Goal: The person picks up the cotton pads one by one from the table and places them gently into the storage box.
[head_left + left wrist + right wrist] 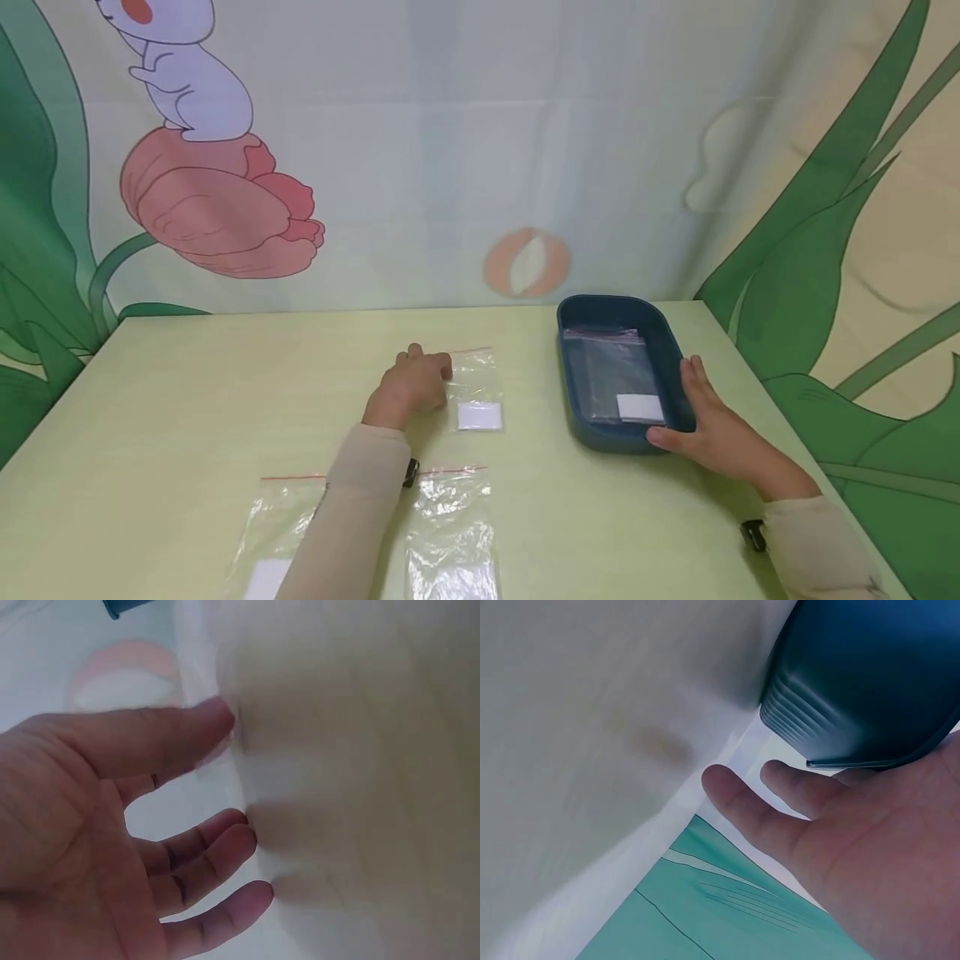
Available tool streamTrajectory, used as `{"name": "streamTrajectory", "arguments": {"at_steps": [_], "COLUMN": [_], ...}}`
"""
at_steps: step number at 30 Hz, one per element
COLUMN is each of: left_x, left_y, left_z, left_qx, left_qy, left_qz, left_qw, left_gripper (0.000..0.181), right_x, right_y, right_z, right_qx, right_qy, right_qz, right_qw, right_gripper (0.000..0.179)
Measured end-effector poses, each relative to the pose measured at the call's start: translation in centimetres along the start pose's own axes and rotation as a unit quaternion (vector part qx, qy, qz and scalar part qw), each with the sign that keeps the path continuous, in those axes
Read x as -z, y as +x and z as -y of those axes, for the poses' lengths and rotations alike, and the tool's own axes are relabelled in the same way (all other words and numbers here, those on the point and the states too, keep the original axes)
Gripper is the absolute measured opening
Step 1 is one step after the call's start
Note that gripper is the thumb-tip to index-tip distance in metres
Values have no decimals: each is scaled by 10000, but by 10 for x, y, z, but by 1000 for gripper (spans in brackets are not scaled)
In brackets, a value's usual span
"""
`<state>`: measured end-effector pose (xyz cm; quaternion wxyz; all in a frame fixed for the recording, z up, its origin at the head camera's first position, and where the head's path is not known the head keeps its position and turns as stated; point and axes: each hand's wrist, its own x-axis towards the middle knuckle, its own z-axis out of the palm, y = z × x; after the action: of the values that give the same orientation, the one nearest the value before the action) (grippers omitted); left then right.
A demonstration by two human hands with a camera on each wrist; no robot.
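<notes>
My left hand [411, 379] is at the upper left edge of a small clear zip-lock bag [476, 379] with a white label, which lies on the table. Thumb and forefinger pinch the bag's edge, while the other fingertips [259, 892] come down at the tabletop. My right hand [720, 429] rests against the near right corner of a dark blue plastic box [611, 442]. Its thumb lies along the front rim and its straight fingers [754, 810] along the right side. Inside the box lie clear zip-lock bags [611, 375], one showing a white label.
Two larger clear zip-lock bags lie near the front: one bag [450, 533] right of my left sleeve, another bag [281, 517] partly covered by it. Behind the pale yellow table [187, 400] hangs a printed cloth [375, 167] with leaves and a flower.
</notes>
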<state>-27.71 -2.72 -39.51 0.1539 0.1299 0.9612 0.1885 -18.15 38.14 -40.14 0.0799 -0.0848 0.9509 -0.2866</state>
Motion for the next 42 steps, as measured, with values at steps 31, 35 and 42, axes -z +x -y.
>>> {"name": "streamTrajectory", "arguments": {"at_steps": [31, 35, 42], "left_x": [-1, -2, -3], "left_y": [13, 14, 14], "left_z": [22, 18, 7], "left_qx": [-426, -626, -797], "left_qy": [-2946, -2837, -3579], "left_qz": [-203, -153, -266], "left_qw": [9545, 9567, 9300], "left_gripper": [40, 29, 46], "right_x": [-1, 0, 0], "right_y": [1, 1, 2], "right_z": [-3, -4, -2], "right_qx": [68, 57, -23], "right_qy": [-62, -68, -28], "right_qz": [-15, -9, 32], "right_qw": [10000, 10000, 10000], "right_gripper": [119, 119, 120]}}
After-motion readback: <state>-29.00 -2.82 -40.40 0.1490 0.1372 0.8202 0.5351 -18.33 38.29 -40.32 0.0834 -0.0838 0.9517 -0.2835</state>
